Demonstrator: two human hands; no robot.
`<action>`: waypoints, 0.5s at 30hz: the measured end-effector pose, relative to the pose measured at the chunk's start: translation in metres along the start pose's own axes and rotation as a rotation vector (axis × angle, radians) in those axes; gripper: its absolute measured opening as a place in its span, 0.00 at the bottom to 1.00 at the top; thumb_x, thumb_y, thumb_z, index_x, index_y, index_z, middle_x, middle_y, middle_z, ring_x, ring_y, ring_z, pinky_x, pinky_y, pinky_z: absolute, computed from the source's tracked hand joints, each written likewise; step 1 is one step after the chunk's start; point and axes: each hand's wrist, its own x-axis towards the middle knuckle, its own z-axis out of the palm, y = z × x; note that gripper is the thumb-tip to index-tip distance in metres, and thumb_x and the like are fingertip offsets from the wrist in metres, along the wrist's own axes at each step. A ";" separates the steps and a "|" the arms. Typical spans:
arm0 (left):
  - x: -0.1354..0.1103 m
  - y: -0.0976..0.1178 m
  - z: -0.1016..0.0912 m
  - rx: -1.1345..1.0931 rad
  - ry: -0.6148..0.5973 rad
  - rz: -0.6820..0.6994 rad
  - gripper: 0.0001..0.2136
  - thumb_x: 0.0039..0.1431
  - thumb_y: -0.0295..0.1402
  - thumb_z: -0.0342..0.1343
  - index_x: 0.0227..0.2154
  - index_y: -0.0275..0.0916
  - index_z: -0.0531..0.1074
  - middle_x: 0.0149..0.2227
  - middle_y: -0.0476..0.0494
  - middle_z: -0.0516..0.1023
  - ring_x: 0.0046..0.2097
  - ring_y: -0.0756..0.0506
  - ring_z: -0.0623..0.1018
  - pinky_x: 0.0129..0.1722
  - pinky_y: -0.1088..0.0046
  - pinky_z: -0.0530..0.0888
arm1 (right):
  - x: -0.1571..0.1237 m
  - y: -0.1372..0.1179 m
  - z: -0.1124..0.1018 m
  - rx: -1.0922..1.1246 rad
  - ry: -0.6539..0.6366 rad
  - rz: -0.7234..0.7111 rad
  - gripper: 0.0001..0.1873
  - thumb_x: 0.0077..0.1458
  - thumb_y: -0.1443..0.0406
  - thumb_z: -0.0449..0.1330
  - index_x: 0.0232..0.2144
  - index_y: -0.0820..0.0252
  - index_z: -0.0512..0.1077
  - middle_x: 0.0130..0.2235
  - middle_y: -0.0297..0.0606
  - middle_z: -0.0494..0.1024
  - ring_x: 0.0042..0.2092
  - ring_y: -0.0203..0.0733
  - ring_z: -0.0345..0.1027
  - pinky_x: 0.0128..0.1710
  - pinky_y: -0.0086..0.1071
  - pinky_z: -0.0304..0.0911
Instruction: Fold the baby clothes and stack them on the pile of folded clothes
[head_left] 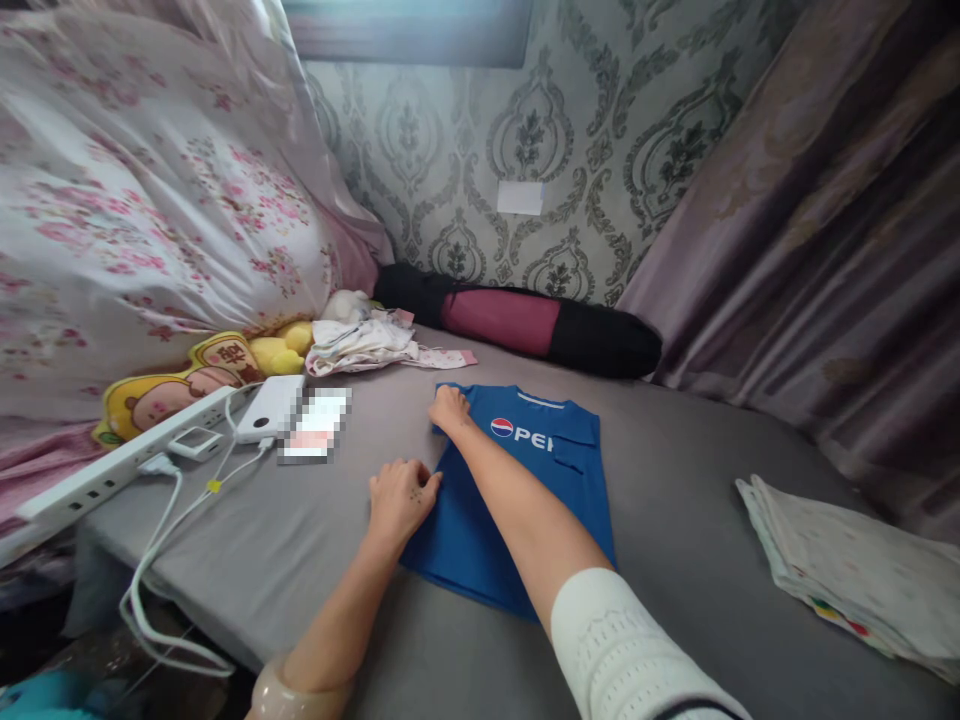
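A blue T-shirt [525,520] with a round red, white and blue logo and white letters lies flat on the grey bed sheet. Its right-side sleeve is folded inward across the chest and covers part of the lettering. My right hand [450,405] reaches across the shirt and pinches the fabric at the upper left shoulder. Lower down, at the shirt's left edge, my left hand [401,498] has its fingers curled and its thumb on the cloth, gripping the side; the fingertips are partly hidden.
A white power strip [150,450] with cables, a white power bank [271,408] and a blurred-out phone [315,425] are at left. Behind lie crumpled clothes [367,342], yellow plush toys [281,352] and a black-and-maroon bolster [502,320]. Folded cloths [855,570] lie at right.
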 end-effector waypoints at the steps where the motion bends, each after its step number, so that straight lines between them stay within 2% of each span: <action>1: 0.000 0.000 0.000 -0.004 -0.014 0.001 0.14 0.59 0.43 0.49 0.28 0.39 0.74 0.35 0.39 0.78 0.42 0.37 0.75 0.40 0.62 0.66 | 0.003 0.003 -0.001 0.038 -0.001 0.008 0.17 0.48 0.73 0.60 0.43 0.64 0.74 0.50 0.55 0.74 0.53 0.55 0.68 0.51 0.42 0.64; 4: 0.001 -0.001 0.000 -0.014 -0.040 0.006 0.14 0.58 0.43 0.50 0.28 0.39 0.74 0.35 0.39 0.78 0.42 0.37 0.75 0.40 0.63 0.66 | 0.012 0.013 -0.008 0.181 -0.026 0.039 0.11 0.46 0.72 0.61 0.35 0.63 0.75 0.38 0.51 0.79 0.44 0.53 0.74 0.44 0.40 0.68; 7: 0.002 -0.002 0.001 -0.008 -0.052 0.018 0.14 0.57 0.44 0.51 0.28 0.39 0.75 0.36 0.39 0.78 0.42 0.37 0.75 0.39 0.64 0.66 | 0.019 0.026 -0.018 0.366 -0.043 0.080 0.07 0.48 0.70 0.60 0.33 0.62 0.74 0.25 0.39 0.76 0.30 0.43 0.75 0.32 0.33 0.72; 11: 0.003 -0.003 0.001 -0.014 -0.068 0.024 0.14 0.56 0.44 0.50 0.27 0.40 0.74 0.35 0.39 0.78 0.42 0.37 0.75 0.38 0.64 0.65 | 0.017 0.043 -0.038 0.603 -0.015 0.115 0.07 0.51 0.70 0.57 0.35 0.61 0.71 0.22 0.30 0.71 0.23 0.32 0.69 0.27 0.25 0.70; 15: 0.003 -0.003 0.001 -0.212 -0.104 0.059 0.13 0.56 0.42 0.49 0.26 0.39 0.72 0.29 0.43 0.78 0.34 0.43 0.75 0.33 0.70 0.65 | 0.007 0.056 -0.058 0.760 -0.016 0.137 0.12 0.51 0.72 0.55 0.39 0.60 0.69 0.22 0.28 0.70 0.22 0.30 0.66 0.27 0.26 0.70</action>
